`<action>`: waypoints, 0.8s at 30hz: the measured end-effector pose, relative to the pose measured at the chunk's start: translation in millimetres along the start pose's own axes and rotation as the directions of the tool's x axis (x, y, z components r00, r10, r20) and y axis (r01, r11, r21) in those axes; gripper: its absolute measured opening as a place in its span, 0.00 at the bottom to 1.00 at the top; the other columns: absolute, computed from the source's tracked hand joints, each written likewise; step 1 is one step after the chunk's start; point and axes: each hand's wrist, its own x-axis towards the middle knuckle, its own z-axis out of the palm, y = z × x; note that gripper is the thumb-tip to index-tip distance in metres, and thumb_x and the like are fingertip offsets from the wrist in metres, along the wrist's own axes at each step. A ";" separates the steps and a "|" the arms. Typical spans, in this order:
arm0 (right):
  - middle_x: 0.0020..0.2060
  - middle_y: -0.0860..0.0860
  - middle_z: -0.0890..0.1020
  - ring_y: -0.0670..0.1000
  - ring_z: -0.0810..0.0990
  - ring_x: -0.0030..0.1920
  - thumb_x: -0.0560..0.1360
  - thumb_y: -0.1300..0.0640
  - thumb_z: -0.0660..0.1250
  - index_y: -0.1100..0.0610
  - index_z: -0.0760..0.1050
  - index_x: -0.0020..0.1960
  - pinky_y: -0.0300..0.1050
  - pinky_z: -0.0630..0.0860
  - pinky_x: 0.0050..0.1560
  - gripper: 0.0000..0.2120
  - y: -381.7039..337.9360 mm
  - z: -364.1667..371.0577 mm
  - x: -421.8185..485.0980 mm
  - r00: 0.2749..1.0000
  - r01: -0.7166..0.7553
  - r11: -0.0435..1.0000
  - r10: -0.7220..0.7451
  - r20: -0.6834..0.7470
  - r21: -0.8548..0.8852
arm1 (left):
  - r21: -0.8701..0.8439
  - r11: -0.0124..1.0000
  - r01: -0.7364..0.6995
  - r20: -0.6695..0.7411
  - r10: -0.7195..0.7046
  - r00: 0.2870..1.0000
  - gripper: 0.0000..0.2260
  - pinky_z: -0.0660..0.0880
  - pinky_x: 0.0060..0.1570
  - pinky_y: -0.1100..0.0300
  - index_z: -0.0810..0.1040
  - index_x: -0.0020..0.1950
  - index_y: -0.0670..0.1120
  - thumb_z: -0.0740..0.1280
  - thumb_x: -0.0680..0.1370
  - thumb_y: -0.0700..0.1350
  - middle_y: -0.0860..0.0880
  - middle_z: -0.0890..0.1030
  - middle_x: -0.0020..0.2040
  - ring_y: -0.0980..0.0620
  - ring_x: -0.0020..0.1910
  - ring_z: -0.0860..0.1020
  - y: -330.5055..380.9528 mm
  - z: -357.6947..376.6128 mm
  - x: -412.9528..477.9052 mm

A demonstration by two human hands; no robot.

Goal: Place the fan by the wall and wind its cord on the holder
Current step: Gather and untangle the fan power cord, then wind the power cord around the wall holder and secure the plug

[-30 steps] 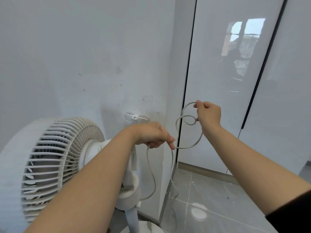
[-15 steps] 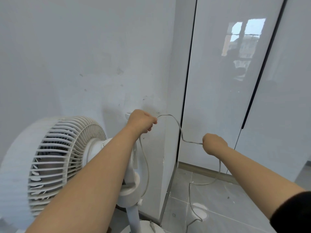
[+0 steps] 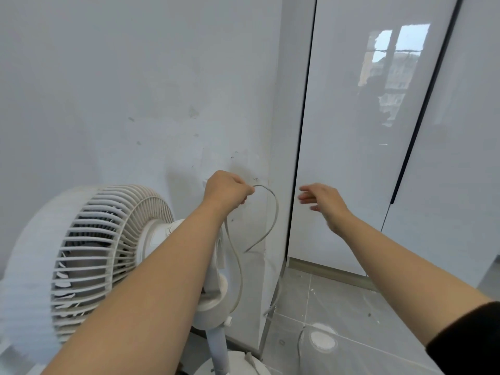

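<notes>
Where the thin, pale grey power cord (image 3: 276,212) leaves the left hand (image 3: 226,191), it arcs out and droops in a loose loop against the scuffed white wall (image 3: 135,90). Another strand hangs down past the neck of the white plastic pedestal fan (image 3: 108,239), which stands just beside that wall, round ribbed grille upright. The left hand's fingers curl round the cord. The right hand (image 3: 326,203) hovers apart, fingers loosely spread, holding nothing, before glossy white cabinet doors (image 3: 351,171).
</notes>
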 end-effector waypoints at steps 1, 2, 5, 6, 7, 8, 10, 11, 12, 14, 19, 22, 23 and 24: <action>0.44 0.54 0.82 0.53 0.79 0.50 0.80 0.56 0.55 0.58 0.77 0.50 0.45 0.69 0.51 0.12 -11.5 8.8 -4.5 0.992 -0.058 0.991 0.044 0.122 0.117 | 0.009 1.000 -0.006 0.010 0.006 1.000 0.08 0.73 0.34 0.63 0.78 0.33 0.41 0.70 0.72 0.40 0.47 0.76 0.29 0.52 0.29 0.73 0.5 0.3 -0.6; 0.43 0.53 0.82 0.53 0.79 0.49 0.81 0.52 0.55 0.57 0.77 0.50 0.45 0.68 0.52 0.14 -19.6 15.7 -8.0 0.965 -0.108 0.982 0.065 0.253 0.158 | 0.021 1.000 -0.012 0.018 0.012 1.000 0.08 0.73 0.35 0.62 0.78 0.33 0.41 0.71 0.72 0.41 0.47 0.76 0.28 0.52 0.29 0.73 1.0 0.8 -0.8; 0.38 0.55 0.82 0.53 0.81 0.43 0.81 0.48 0.55 0.59 0.75 0.51 0.45 0.71 0.52 0.16 -29.2 27.0 -16.3 0.850 -0.167 0.977 0.075 0.522 0.132 | 0.036 0.999 -0.025 0.033 0.024 0.999 0.10 0.73 0.37 0.61 0.78 0.31 0.42 0.72 0.72 0.42 0.47 0.76 0.28 0.52 0.29 0.73 1.4 1.7 -1.3; 0.33 0.55 0.79 0.53 0.80 0.37 0.81 0.50 0.56 0.60 0.75 0.49 0.44 0.74 0.49 0.15 -30.4 28.9 -18.1 0.833 -0.161 0.978 0.064 0.550 0.131 | 0.033 0.999 -0.025 0.035 0.024 0.999 0.10 0.74 0.37 0.61 0.78 0.32 0.42 0.72 0.72 0.42 0.47 0.76 0.28 0.52 0.29 0.73 1.4 1.6 -1.5; 0.27 0.53 0.75 0.52 0.76 0.30 0.81 0.53 0.56 0.61 0.74 0.44 0.44 0.76 0.45 0.14 -31.6 30.8 -18.9 0.838 -0.159 0.976 0.052 0.543 0.151 | 0.024 0.999 -0.022 0.039 0.021 0.999 0.10 0.74 0.37 0.61 0.78 0.32 0.42 0.72 0.72 0.43 0.47 0.76 0.28 0.52 0.29 0.73 1.7 1.3 -2.1; 0.23 0.51 0.70 0.50 0.70 0.25 0.82 0.55 0.56 0.60 0.72 0.41 0.44 0.77 0.39 0.14 -33.0 32.0 -19.1 0.860 -0.161 0.971 0.049 0.507 0.178 | 0.011 1.000 -0.013 0.051 0.012 0.999 0.09 0.74 0.36 0.61 0.79 0.33 0.42 0.72 0.73 0.43 0.47 0.76 0.29 0.52 0.29 0.73 2.1 1.0 -3.1; 0.21 0.48 0.63 0.47 0.61 0.22 0.81 0.56 0.56 0.58 0.70 0.37 0.41 0.71 0.26 0.15 -33.6 32.9 -14.6 0.931 -0.148 0.963 0.058 0.360 0.227 | -0.017 1.000 0.023 0.119 -0.021 0.993 0.09 0.73 0.34 0.62 0.78 0.36 0.42 0.70 0.74 0.45 0.48 0.76 0.29 0.53 0.30 0.74 3.3 1.5 -5.2; 0.19 0.47 0.62 0.47 0.58 0.21 0.81 0.56 0.56 0.58 0.69 0.36 0.39 0.65 0.23 0.15 -33.9 32.2 -12.2 0.962 -0.123 0.962 0.056 0.266 0.245 | -0.019 0.998 0.054 0.190 -0.049 0.981 0.09 0.73 0.35 0.62 0.77 0.38 0.43 0.69 0.76 0.46 0.47 0.76 0.30 0.53 0.30 0.75 4.2 2.6 -6.5; 0.19 0.46 0.61 0.46 0.57 0.21 0.81 0.57 0.56 0.58 0.69 0.36 0.38 0.61 0.22 0.15 -34.1 31.0 -10.0 0.984 -0.089 0.962 0.044 0.175 0.257 | -0.007 0.996 0.087 0.285 -0.081 0.955 0.09 0.74 0.38 0.61 0.76 0.39 0.43 0.66 0.77 0.46 0.47 0.78 0.32 0.53 0.32 0.77 5.0 3.3 -8.0; 0.19 0.46 0.63 0.46 0.57 0.21 0.81 0.58 0.56 0.58 0.70 0.35 0.37 0.57 0.21 0.16 -33.4 27.0 -6.8 1.000 -0.014 0.966 0.008 0.024 0.256 | 0.086 0.990 0.114 0.487 -0.142 0.862 0.07 0.74 0.43 0.59 0.73 0.42 0.45 0.61 0.80 0.43 0.47 0.81 0.37 0.51 0.37 0.80 6.3 4.8 -11.0; 0.27 0.51 0.67 0.48 0.62 0.25 0.80 0.59 0.55 0.58 0.71 0.35 0.38 0.60 0.23 0.16 -18.3 18.1 -0.6 0.979 0.047 0.982 -0.009 -0.204 0.182 | 0.325 0.946 -0.008 0.648 -0.216 0.731 0.04 0.72 0.50 0.58 0.75 0.48 0.47 0.61 0.79 0.41 0.48 0.84 0.50 0.51 0.51 0.82 2.4 7.2 -11.4; 0.27 0.52 0.68 0.49 0.63 0.25 0.80 0.60 0.55 0.58 0.71 0.34 0.39 0.61 0.25 0.17 -6.0 12.9 1.6 0.970 -0.003 0.989 0.039 -0.242 0.149 | 0.393 0.918 -0.048 0.527 -0.182 0.830 0.06 0.71 0.44 0.59 0.78 0.51 0.44 0.62 0.78 0.42 0.48 0.83 0.49 0.52 0.48 0.82 -1.3 9.0 -5.1; 0.27 0.52 0.69 0.49 0.63 0.25 0.80 0.61 0.55 0.58 0.72 0.35 0.39 0.60 0.25 0.16 -3.1 10.4 1.4 0.973 -0.037 0.989 0.068 -0.220 0.143 | 0.412 0.909 -0.065 0.482 -0.157 0.862 0.06 0.72 0.43 0.59 0.78 0.51 0.44 0.62 0.78 0.42 0.48 0.83 0.48 0.52 0.46 0.81 -2.7 8.2 -2.4; 0.28 0.53 0.70 0.49 0.63 0.25 0.79 0.62 0.54 0.59 0.73 0.36 0.39 0.60 0.24 0.15 -1.8 8.3 0.9 0.978 -0.069 0.988 0.093 -0.186 0.136 | 0.438 0.894 -0.095 0.459 -0.132 0.878 0.06 0.74 0.45 0.58 0.79 0.50 0.43 0.63 0.78 0.43 0.48 0.83 0.47 0.51 0.45 0.81 -2.5 5.6 -1.0</action>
